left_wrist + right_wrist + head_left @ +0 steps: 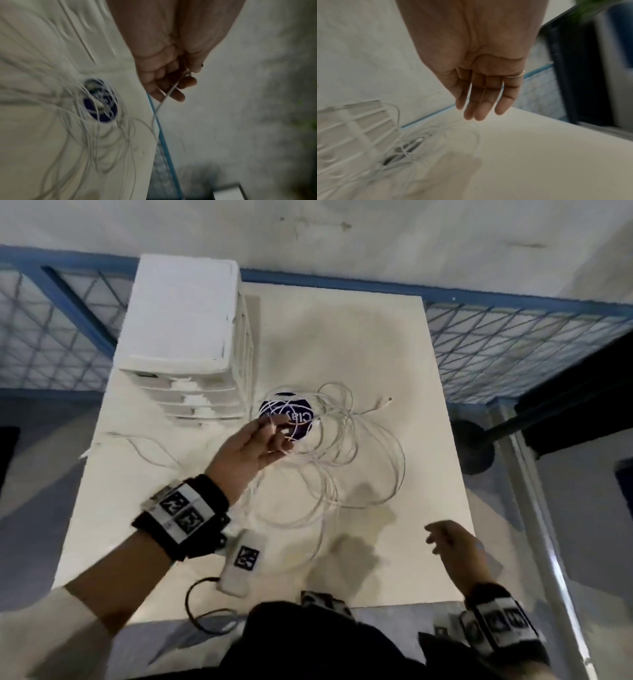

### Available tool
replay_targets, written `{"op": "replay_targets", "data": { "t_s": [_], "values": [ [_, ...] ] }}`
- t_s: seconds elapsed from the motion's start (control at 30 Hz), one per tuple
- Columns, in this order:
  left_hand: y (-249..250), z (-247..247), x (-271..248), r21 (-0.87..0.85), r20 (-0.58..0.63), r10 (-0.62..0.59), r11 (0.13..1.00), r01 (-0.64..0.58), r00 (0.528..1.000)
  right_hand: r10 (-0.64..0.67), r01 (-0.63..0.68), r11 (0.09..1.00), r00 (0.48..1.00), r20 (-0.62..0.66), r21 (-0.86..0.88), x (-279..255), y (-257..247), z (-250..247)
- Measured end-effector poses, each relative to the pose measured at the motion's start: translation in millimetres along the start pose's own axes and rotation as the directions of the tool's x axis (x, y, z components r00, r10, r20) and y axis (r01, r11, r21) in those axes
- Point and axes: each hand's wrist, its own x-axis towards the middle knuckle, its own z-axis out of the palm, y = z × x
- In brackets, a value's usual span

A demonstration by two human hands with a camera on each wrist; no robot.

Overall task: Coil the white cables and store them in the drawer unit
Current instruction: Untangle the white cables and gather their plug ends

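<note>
Cables (342,453) still sprawl loose by the drawers (191,392); my left hand (251,451) pinches one strand, right hand (455,546) spread empty, so winding loops comes next.

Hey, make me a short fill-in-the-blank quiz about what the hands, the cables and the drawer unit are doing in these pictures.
1. The ____ hand pinches a white cable.
2. The right hand holds ____.
3. The drawer unit stands at the table's far ____ corner.
4. The cables lie across a round dark ____ sticker.

Missing words: left; nothing; left; blue
</note>
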Motion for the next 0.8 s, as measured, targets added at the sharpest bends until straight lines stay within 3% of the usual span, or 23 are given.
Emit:
{"op": "replay_targets", "data": {
  "t_s": [0.1,0.2,0.3,0.4,0.5,0.63,0.7,0.8],
  "values": [
    [21,-51,-25,-0.083,-0.199,0.041,0.995,-0.059,0.979,-0.19,0.188,0.982,0.979,0.074,0.031,59,-56,16],
    [26,-83,-47,-0.04,-0.328,0.037,0.998,-0.053,0.944,-0.298,0.294,0.955,0.94,0.167,0.046,104,-116,55],
    [23,-96,-71,0.03,-0.387,0.046,0.999,-0.037,0.921,-0.2,0.205,0.979,0.942,0.27,0.008,136,-156,100],
    [15,-94,-88,0.166,-0.457,0.046,0.986,0.034,0.888,-0.161,0.24,0.951,0.922,0.352,-0.195,158,-181,139],
    [10,-89,-92,0.227,-0.458,0.03,0.97,0.084,0.889,-0.114,0.216,0.935,0.935,0.336,-0.283,170,-190,159],
    [4,-84,-86,0.264,-0.508,0.015,0.954,0.139,0.861,-0.046,0.134,0.958,0.946,0.322,-0.255,179,-190,162],
    [4,-80,-80,0.252,-0.56,0.035,0.959,0.13,0.828,-0.089,0.131,0.983,0.954,0.287,-0.129,175,-194,155],
    [7,-69,-70,0.181,-0.602,0.021,0.977,0.111,0.798,-0.208,0.151,0.953,0.957,0.204,0.262,140,-203,133]
  ]
}}
